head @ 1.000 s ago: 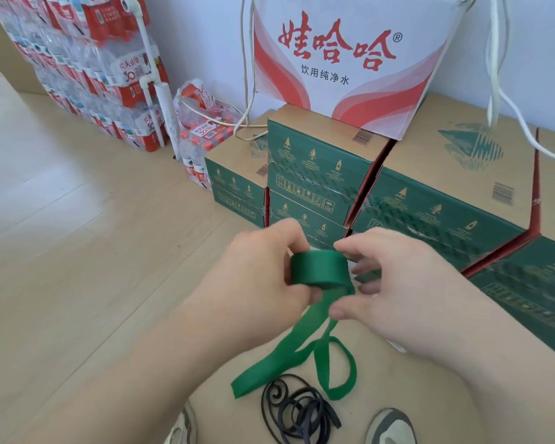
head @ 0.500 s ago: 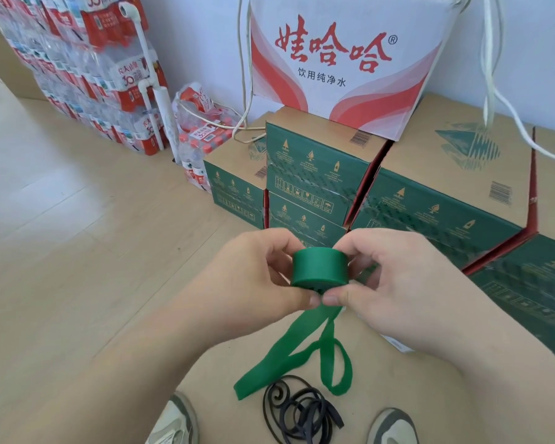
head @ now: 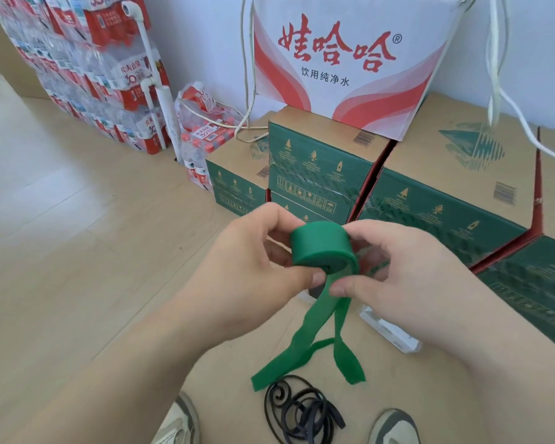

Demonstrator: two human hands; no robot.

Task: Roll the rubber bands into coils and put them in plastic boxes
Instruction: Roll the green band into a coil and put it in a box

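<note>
head | left hand (head: 253, 270), right hand (head: 410, 280) grip coil (head: 321, 245) — clear box (head: 394, 338) half-hidden

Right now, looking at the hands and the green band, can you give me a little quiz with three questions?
1. True or false: the green coil is lying on the floor.
2. Pick one: which colour is the band lying loose near the shoes? A) black B) red C) yellow
3. Fill in: the green band's loose end hangs ___ the coil.

Key
1. False: the left hand and right hand both hold it up.
2. A: the black band.
3. below
</note>
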